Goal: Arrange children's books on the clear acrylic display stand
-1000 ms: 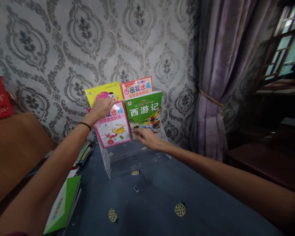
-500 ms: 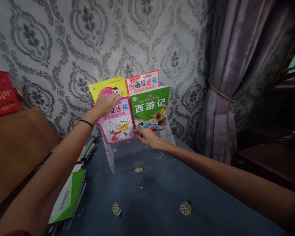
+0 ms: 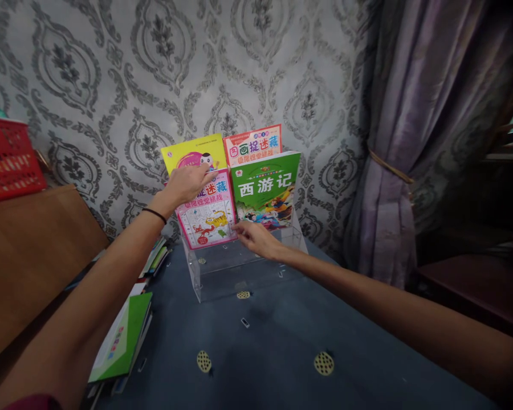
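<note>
A pink book [image 3: 209,219] with a cat and a fox on its cover leans on a clear acrylic display stand [image 3: 222,279]. My left hand [image 3: 190,183] is closed over its upper left part and covers some of the title. At its lower right edge, my right hand [image 3: 254,236] pinches the cover's side. Behind it, a yellow book [image 3: 196,149] stands on a higher tier. To the right, a green book [image 3: 265,191] stands in front of an orange-red book [image 3: 256,142].
Several books, a green one [image 3: 130,336] on top, are stacked on the left of the dark blue tablecloth [image 3: 273,353]. Beyond them are a brown panel [image 3: 38,245] and a red basket [image 3: 11,159]. Patterned wallpaper stands behind; a tied curtain [image 3: 389,142] hangs at right.
The view has shifted slightly, so everything sits a little further right. Both hands keep their places on the pink book, and the other books stay put.
</note>
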The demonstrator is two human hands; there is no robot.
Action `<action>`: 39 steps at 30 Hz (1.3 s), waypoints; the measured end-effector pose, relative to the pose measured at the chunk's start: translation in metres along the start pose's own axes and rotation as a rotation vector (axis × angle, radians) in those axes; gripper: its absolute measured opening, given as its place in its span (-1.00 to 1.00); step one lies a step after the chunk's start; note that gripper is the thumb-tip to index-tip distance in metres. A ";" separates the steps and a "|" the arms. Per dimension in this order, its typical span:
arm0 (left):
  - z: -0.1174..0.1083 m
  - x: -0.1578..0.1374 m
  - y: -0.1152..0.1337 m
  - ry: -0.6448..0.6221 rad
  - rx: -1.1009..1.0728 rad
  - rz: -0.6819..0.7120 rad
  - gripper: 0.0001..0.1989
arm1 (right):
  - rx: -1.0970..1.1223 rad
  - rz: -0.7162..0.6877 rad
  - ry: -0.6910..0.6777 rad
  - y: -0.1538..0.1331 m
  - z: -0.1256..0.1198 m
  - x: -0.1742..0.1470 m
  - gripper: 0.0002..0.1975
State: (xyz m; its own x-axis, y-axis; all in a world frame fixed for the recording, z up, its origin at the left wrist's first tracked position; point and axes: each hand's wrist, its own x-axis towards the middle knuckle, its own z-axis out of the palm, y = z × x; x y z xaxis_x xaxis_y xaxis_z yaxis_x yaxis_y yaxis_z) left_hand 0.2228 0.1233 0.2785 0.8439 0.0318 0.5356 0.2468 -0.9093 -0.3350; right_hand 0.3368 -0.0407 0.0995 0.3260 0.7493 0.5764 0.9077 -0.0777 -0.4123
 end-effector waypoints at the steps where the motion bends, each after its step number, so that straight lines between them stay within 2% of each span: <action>1: 0.000 0.000 -0.001 0.006 -0.007 0.001 -0.56 | 0.006 0.003 -0.002 0.000 0.000 0.000 -0.60; 16: -0.004 -0.004 -0.005 0.089 0.041 0.014 -0.53 | 0.017 0.007 -0.009 -0.001 0.002 -0.005 -0.63; 20: -0.011 -0.017 0.001 0.255 0.013 -0.043 -0.56 | -0.001 0.022 0.004 -0.001 0.009 -0.024 -0.67; 24: -0.011 -0.053 0.019 0.470 -0.077 -0.078 -0.62 | 0.115 0.076 -0.028 0.005 0.031 -0.060 -0.66; 27: 0.007 -0.094 0.040 0.506 -0.173 0.018 -0.68 | 0.279 0.185 -0.084 0.006 0.051 -0.087 -0.66; 31: 0.050 -0.158 0.070 0.445 -0.199 0.140 -0.76 | 0.442 0.313 -0.111 -0.002 0.068 -0.115 -0.68; 34: 0.085 -0.205 0.085 0.406 -0.262 0.105 -0.77 | 0.536 0.386 -0.138 -0.008 0.079 -0.130 -0.71; 39: 0.134 -0.270 0.091 0.321 -0.421 -0.102 -0.75 | 0.612 0.444 -0.115 -0.007 0.094 -0.150 -0.69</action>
State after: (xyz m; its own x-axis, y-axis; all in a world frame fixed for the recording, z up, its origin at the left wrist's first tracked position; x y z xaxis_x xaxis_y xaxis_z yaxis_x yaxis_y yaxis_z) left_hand 0.0808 0.0876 -0.0006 0.6210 0.0600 0.7815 0.0517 -0.9980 0.0356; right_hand 0.2565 -0.0910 -0.0503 0.5660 0.7992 0.2022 0.3790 -0.0344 -0.9248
